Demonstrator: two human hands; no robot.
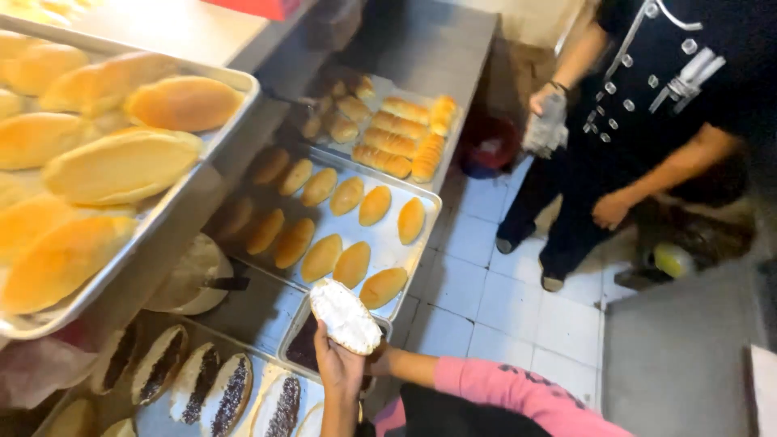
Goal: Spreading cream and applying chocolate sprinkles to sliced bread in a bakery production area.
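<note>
A: White cream covers the bun [346, 316]. Which hand holds it?

B: I can't tell. One hand [338, 366] grips it from below, above the dark metal tub [301, 344].

Cream-topped bun [346, 315] in hand [338, 366] above dark-filled pan [301, 344]; bun tray [417, 235] behind; finished buns [212, 394] left.

White cream on split bun [346, 315] in left hand [337, 366]; pink sleeve [506, 391]; golden-yellow buns [353, 263] on silver tray [424, 201]; finished buns [230, 395] white with dark brown sprinkles; dark brown sprinkles in container [306, 344]; co-worker's jacket [647, 89] black with white buttons; floor tiles [494, 291] pale bluish-white
</note>
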